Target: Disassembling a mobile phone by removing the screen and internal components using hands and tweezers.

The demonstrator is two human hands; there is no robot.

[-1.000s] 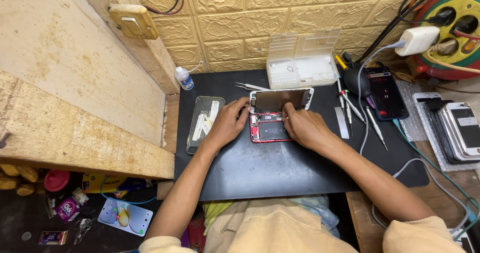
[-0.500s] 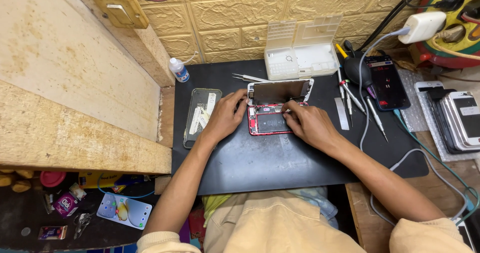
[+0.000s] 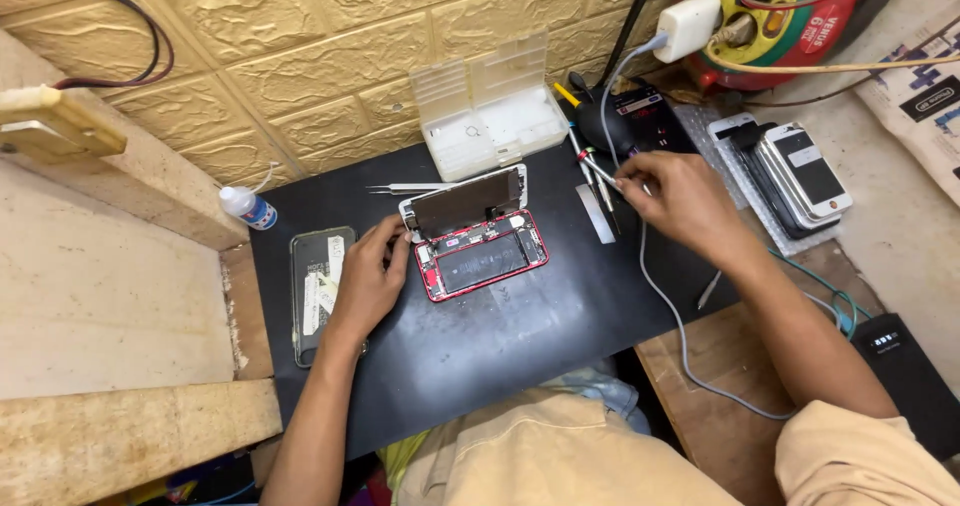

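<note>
An opened red phone (image 3: pixel 485 261) lies on the black mat (image 3: pixel 520 346), with its screen (image 3: pixel 465 204) tilted up at the far side. My left hand (image 3: pixel 368 281) rests on the mat and its fingertips press the phone's left edge. Off to the right of the phone, my right hand (image 3: pixel 675 201) pinches the end of a thin screwdriver (image 3: pixel 598 174) among several tools lying there. Tweezers (image 3: pixel 405 189) lie just behind the phone.
A clear plastic parts box (image 3: pixel 490 111) stands against the wall, and a small squeeze bottle (image 3: pixel 247 207) is at the mat's far left. A dark phone panel (image 3: pixel 318 286) lies under my left wrist. Stacked phones (image 3: pixel 790 176), a white charger (image 3: pixel 685 26) and a cable reel (image 3: pixel 790 6) are at right.
My right hand has left the open phone and moved right to the screwdrivers, closing on one. My left hand stays at the phone's left edge.
</note>
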